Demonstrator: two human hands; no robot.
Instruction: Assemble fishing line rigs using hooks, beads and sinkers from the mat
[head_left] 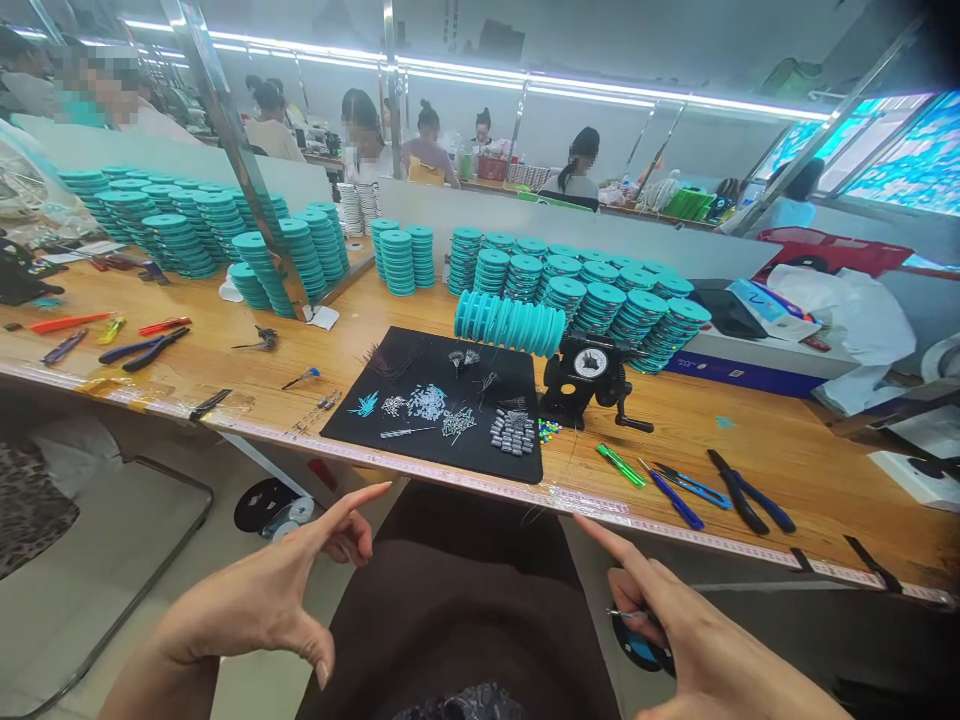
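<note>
The left hand point(274, 595) is at the lower left of the frame, empty, its thumb and index finger spread well apart. The right hand point(686, 620), at the lower right, points its index finger at the edge of the surface point(675, 430); a thin silvery piece point(621, 613) shows by its curled fingers, but whether they grip it I cannot tell. Handling here probably goes best with both wrists low and steady, sleeves and fingertips clear of the loose bits, since a brush could mix the heaps.

Just beyond, at the centre, lies one black mat point(465, 462) with five heaps of small parts: teal slivers point(366, 403), white beads point(393, 404), pale clear bits point(427, 402), green-and-white bits point(458, 423) and grey cylinders point(513, 432), too small to count surely. Right of it lie four tools: one green point(621, 465), one blue point(676, 499), one pair of snips point(694, 484), one pair of pliers point(748, 492). Behind stands one cranked winder point(574, 385), bearing one row of teal spools point(510, 323)
</note>
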